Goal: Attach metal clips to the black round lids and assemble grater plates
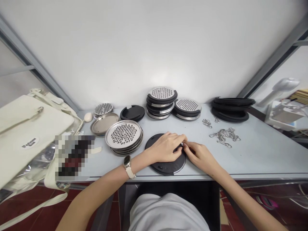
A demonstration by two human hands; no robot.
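Observation:
A round black disc [168,167] lies near the table's front edge, partly covered by both hands. My left hand [167,147], with a watch at its wrist, rests over the disc, its fingers bent toward the right rim. At that rim my right hand [196,155] has its thumb and fingers pressed together, close to the left fingertips. Whatever either hand pinches there is too small or hidden to make out. Left of the disc stands a stack of metal grater plates [124,134].
Behind are stacks of perforated discs in black rims [161,93] [187,105] and a black holder [132,113]. Metal clips [225,134] lie at the right, before black rings [231,115]. A plain metal plate [104,123] and a white bag [36,128] are at the left.

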